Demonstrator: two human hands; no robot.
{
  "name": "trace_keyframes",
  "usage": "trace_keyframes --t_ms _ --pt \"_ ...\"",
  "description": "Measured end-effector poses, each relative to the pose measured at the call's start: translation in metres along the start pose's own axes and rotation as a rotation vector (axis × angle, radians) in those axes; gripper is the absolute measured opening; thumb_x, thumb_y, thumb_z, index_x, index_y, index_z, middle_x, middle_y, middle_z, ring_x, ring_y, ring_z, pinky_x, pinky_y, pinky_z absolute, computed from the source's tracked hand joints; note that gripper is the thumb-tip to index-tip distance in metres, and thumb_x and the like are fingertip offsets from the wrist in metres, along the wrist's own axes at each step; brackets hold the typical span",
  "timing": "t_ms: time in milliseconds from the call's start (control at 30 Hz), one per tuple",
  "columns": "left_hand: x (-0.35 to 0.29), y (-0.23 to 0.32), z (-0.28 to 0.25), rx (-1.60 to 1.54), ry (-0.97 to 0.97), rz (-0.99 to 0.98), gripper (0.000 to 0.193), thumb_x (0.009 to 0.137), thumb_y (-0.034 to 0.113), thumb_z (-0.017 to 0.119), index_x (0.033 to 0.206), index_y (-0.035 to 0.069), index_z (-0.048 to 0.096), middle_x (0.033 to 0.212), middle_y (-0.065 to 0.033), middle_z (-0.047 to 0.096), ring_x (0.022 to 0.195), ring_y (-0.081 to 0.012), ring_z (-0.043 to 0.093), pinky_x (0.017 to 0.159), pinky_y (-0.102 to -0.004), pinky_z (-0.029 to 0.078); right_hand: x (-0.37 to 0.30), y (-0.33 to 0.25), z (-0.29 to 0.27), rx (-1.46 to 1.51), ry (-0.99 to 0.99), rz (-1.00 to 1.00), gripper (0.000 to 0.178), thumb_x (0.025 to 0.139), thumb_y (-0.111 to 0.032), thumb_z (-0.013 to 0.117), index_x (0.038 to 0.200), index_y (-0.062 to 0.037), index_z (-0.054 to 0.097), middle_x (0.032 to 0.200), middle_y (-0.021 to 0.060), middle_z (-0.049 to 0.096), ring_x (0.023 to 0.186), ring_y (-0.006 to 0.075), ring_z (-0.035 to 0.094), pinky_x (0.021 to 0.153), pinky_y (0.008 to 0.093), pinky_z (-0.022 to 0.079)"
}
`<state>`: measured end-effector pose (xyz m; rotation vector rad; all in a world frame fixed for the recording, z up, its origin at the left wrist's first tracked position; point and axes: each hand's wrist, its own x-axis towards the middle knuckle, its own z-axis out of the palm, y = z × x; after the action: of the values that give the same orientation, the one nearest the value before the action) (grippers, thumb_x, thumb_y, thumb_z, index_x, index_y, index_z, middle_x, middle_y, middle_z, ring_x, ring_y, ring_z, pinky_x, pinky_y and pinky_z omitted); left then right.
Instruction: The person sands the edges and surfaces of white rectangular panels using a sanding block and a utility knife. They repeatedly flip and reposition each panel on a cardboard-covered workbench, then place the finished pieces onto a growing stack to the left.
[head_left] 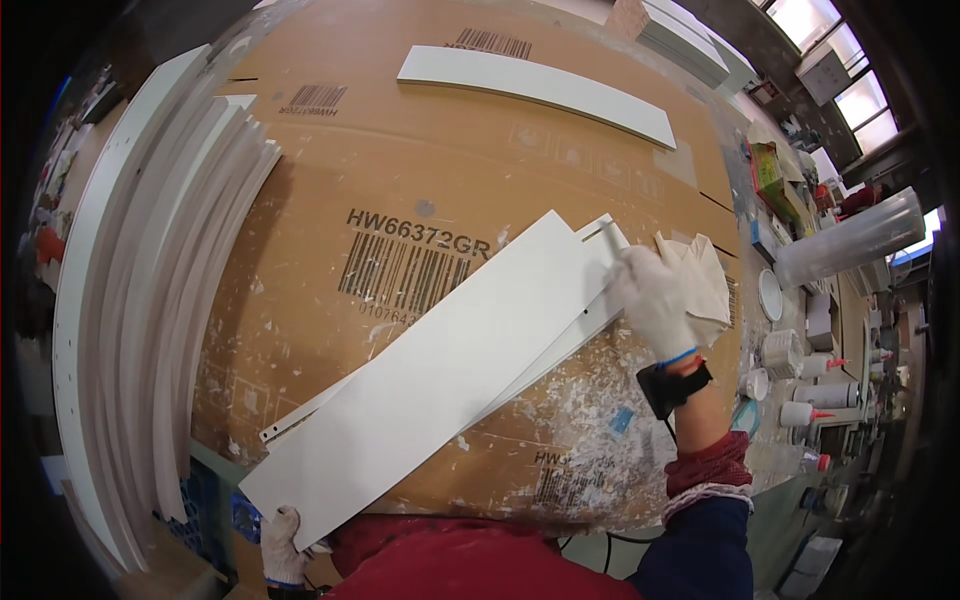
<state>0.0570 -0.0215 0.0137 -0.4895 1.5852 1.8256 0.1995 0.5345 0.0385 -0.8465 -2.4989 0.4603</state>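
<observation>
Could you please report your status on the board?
Left hand gripping near end of top white board. Right hand, blurred, at far end. Beige cloth against it. Lower white board underneath.

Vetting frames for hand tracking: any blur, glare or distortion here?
Head view: right hand looks soft, likely motion blur, while barcode on the cardboard is crisper; head view: windows at upper right blown out; head view: fisheye bends the stacked white boards at left, corners go black.
</observation>
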Motion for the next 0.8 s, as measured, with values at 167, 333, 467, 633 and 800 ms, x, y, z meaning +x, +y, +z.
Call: trace_keyframes --t_ms 167,333,467,633,800 --pt "0.003 0.013 -0.009 0.11 -0.159 -0.089 0.022 0.091 0.011 0.057 0.107 -0.003 0.051 0.094 -0.0136 0.064 0.075 -0.0228 0.069 0.058 -0.0316 0.06 -0.053 -0.138 0.017 0.06 -0.582 -0.503 0.019 0.092 -0.023 0.053 0.104 -0.0077 0.055 0.081 0.0101 0.057 0.068 0.0256 0.063 0.055 0.0357 0.05" --pt "0.017 -0.006 -0.035 0.255 0.071 -0.109 0.024 0.086 0.008 0.061 0.106 -0.002 0.052 0.09 -0.0086 0.062 0.074 -0.0175 0.066 0.062 -0.0266 0.057 -0.041 -0.148 0.034 -0.095 -0.557 -0.49 0.015 0.092 -0.022 0.053 0.094 -0.0081 0.056 0.075 0.0116 0.057 0.068 0.0259 0.064 0.056 0.0363 0.051" --pt "0.023 -0.036 -0.074 0.192 0.064 0.037 0.025 0.093 0.012 0.051 0.109 -0.006 0.047 0.079 -0.016 0.06 0.056 -0.0236 0.063 0.043 -0.0324 0.054 0.014 -0.09 0.04 -0.186 -0.336 -0.114 0.015 0.092 -0.022 0.053 0.089 -0.0076 0.056 0.077 0.0157 0.061 0.072 0.0344 0.063 0.063 0.0437 0.051" --pt "0.037 -0.031 -0.068 0.269 0.008 0.004 0.022 0.094 0.007 0.041 0.106 -0.011 0.044 0.074 -0.0216 0.06 0.049 -0.0276 0.063 0.035 -0.0374 0.055 0.055 -0.027 0.021 -0.376 -0.173 0.122 0.018 0.09 -0.024 0.056 0.091 -0.0067 0.059 0.082 0.0178 0.063 0.076 0.038 0.063 0.067 0.0472 0.05" --pt "0.023 -0.017 -0.05 0.25 0.022 -0.02 0.017 0.09 0.002 0.04 0.1 -0.009 0.048 0.075 -0.0186 0.061 0.05 -0.0257 0.063 0.038 -0.0371 0.057 0.011 -0.124 0.038 -0.265 -0.514 -0.447 0.006 0.087 -0.013 0.052 0.091 -0.0072 0.053 0.074 0.0122 0.055 0.065 0.0292 0.062 0.059 0.0406 0.051"
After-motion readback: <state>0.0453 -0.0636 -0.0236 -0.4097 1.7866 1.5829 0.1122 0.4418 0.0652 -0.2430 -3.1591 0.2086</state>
